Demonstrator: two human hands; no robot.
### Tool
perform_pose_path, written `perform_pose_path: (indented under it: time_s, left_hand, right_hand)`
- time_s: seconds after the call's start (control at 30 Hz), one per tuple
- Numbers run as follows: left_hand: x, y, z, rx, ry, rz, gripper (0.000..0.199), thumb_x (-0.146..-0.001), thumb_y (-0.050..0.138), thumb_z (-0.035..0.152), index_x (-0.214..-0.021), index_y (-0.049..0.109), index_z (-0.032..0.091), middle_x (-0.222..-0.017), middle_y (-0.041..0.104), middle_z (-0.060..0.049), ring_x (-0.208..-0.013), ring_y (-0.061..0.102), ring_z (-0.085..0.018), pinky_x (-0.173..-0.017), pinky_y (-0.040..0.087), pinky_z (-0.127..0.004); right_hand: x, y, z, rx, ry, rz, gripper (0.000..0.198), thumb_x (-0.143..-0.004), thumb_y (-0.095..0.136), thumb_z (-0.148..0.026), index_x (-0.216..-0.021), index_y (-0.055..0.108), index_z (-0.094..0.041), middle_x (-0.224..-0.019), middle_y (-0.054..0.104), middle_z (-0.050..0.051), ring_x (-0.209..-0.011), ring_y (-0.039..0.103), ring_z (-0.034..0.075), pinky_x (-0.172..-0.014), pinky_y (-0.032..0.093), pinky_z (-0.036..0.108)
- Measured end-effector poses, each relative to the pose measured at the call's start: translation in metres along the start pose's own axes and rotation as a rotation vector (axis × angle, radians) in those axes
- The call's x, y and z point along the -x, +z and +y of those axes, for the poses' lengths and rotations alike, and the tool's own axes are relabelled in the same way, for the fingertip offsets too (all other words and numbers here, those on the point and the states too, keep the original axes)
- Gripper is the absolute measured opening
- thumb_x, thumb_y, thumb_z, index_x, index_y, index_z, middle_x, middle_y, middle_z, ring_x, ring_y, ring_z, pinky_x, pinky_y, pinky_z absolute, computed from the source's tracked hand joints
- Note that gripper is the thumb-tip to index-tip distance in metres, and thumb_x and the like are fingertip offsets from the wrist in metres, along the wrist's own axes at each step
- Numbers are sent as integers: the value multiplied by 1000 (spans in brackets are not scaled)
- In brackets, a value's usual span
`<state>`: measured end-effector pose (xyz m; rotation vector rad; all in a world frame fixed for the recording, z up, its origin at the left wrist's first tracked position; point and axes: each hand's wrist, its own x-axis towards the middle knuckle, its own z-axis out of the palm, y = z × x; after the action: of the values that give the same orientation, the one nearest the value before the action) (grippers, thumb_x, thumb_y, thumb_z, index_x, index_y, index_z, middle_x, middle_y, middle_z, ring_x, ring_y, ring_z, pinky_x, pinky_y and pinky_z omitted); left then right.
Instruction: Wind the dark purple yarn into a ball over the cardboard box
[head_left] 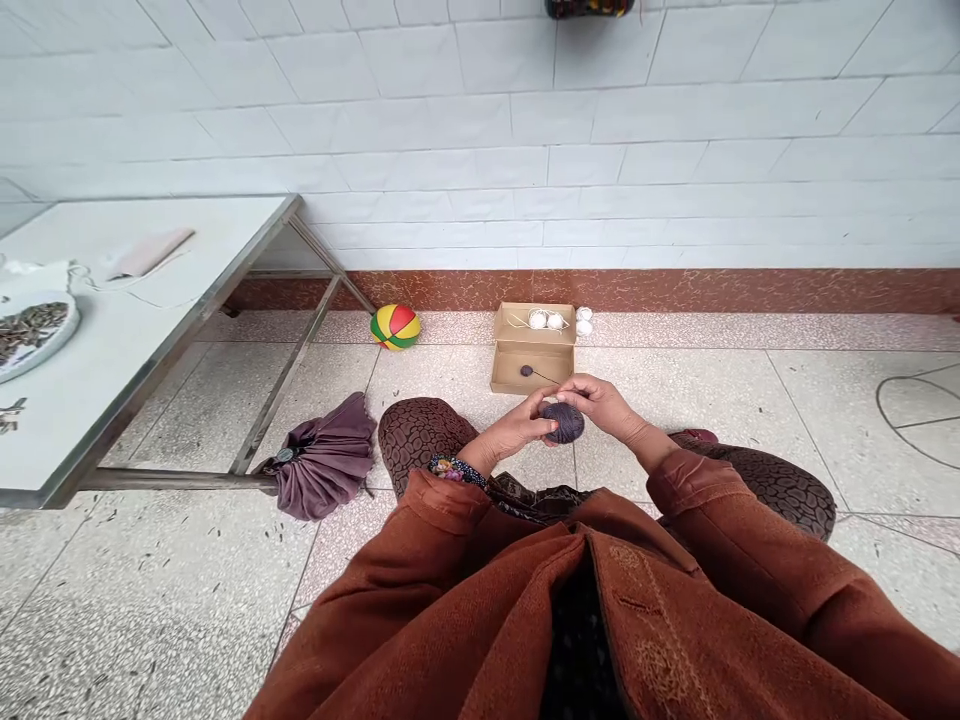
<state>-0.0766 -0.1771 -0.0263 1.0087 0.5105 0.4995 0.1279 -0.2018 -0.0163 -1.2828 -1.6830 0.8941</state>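
My left hand (517,428) is wrapped round a dark purple-grey ball of yarn (568,424), its thumb across the near side. At the ball's upper right, my right hand (596,404) pinches the strand of yarn. From there a dark strand runs down to a much smaller dark yarn ball (526,371) in the open cardboard box (510,383) on the floor. Two white yarn balls (546,320) with loose ends rest in the box's far part. More white balls (584,322) sit against its right side.
A metal-framed table (247,262) on the left bears a plate (69,335) of dried bits and a folded cloth (154,252). Beside its legs lie a purple umbrella (330,462) and a colourful ball (395,327). A wire ring stand (892,425) is at the right.
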Motion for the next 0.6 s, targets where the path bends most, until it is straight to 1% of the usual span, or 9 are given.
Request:
perform_pose_path:
  time_s: [0.03, 0.1, 0.17, 0.2, 0.27, 0.33, 0.4, 0.5, 0.6]
  left_hand:
    - [-2, 1, 11, 31, -11, -51, 74, -73, 81, 33, -140, 53, 26, -121, 60, -10, -96, 61, -20, -69, 50, -26]
    - [-7, 6, 30, 79, 4, -86, 69, -75, 80, 33, -139, 55, 27, -127, 60, -11, -96, 63, -20, -71, 51, -27]
    - [-13, 13, 41, 115, 51, -32, 65, -77, 78, 35, -137, 57, 24, -127, 61, -12, -92, 64, -18, -72, 51, -28]
    - [-16, 18, 42, 132, 66, 16, 63, -77, 78, 37, -135, 58, 23, -126, 62, -12, -90, 64, -17, -71, 51, -28]
    - [-19, 27, 36, 172, 91, 132, 62, -77, 78, 39, -132, 58, 20, -121, 63, -10, -88, 64, -16, -69, 51, -27]
    - [-20, 34, 24, 199, 123, 245, 60, -77, 77, 41, -129, 57, 20, -118, 64, -9, -84, 62, -14, -67, 50, -26]
    - [-18, 38, 15, 183, 133, 321, 56, -76, 78, 41, -124, 58, 19, -116, 64, -8, -85, 60, -14, -67, 50, -25]
    - [-13, 39, 12, 111, 131, 352, 52, -76, 78, 40, -120, 59, 19, -118, 63, -8, -92, 60, -16, -69, 50, -25]
    - [-9, 40, 17, 6, 123, 360, 55, -76, 78, 38, -124, 59, 22, -120, 62, -8, -96, 59, -18, -73, 49, -26]
  right_hand:
    - [4, 3, 1, -75, 51, 57, 30, -94, 61, -48, -83, 67, -21, -76, 63, 0, -71, 57, 16, -69, 47, 28]
    - [15, 11, 2, -180, 148, 169, 34, -96, 55, -51, -83, 61, -21, -69, 56, -3, -62, 50, 14, -60, 43, 26]
    - [29, 18, 3, -187, 198, 231, 36, -97, 51, -54, -82, 57, -22, -62, 48, -5, -56, 44, 13, -54, 40, 25]
    - [35, 19, 3, -149, 190, 248, 37, -97, 51, -55, -82, 58, -22, -62, 48, -4, -57, 44, 14, -55, 41, 25]
    - [44, 19, 0, -56, 131, 227, 37, -97, 53, -54, -81, 60, -22, -66, 55, -2, -61, 50, 15, -60, 45, 27]
    - [50, 14, -6, 22, 39, 161, 34, -97, 55, -52, -82, 64, -22, -74, 63, 2, -69, 58, 17, -68, 50, 30]
    - [52, 7, -16, 65, -43, 94, 31, -98, 56, -48, -85, 68, -23, -80, 68, 4, -75, 63, 19, -74, 52, 32]
    - [51, -3, -35, 84, -104, 53, 26, -98, 59, -43, -88, 70, -23, -81, 70, 5, -77, 65, 19, -75, 53, 32]
    - [45, -14, -52, 97, -128, 45, 24, -98, 60, -41, -90, 73, -23, -81, 70, 5, -75, 64, 19, -73, 52, 32]
